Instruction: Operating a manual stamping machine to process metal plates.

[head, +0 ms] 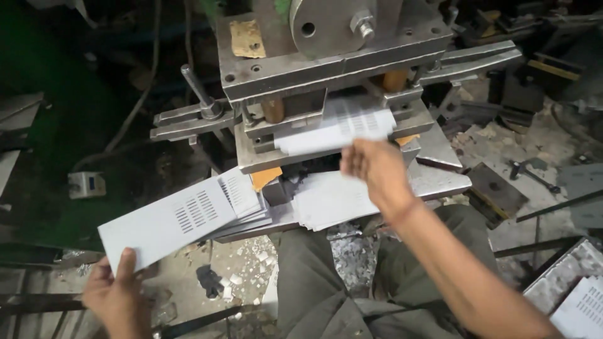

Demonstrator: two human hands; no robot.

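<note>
Left hand (116, 295) pinches a flat grey sheet-metal plate (169, 223) by its near left corner, thumb on top, fingers under; the plate's far end w/ punched slot rows lies on a stack of like plates (248, 204) at the press's front left. Right hand (377, 166) is closed on the near edge of a 2nd plate (339, 129), motion-blurred, which sits partly inside the die gap of the press (326, 69). More punched plates (326, 198) are spread on the press surface (440, 179) just below the right hand. Judging by looks: plates are thin, light, stiff enough to hold flat from one corner, smooth so prob. slippery, edges and slot burrs likely sharp. Best grip looks like the plain unpunched end or a long edge, thumb over, fingers under, clear of slots. Scrap chips (242, 276) litter the floor betw. the knees.
</note>
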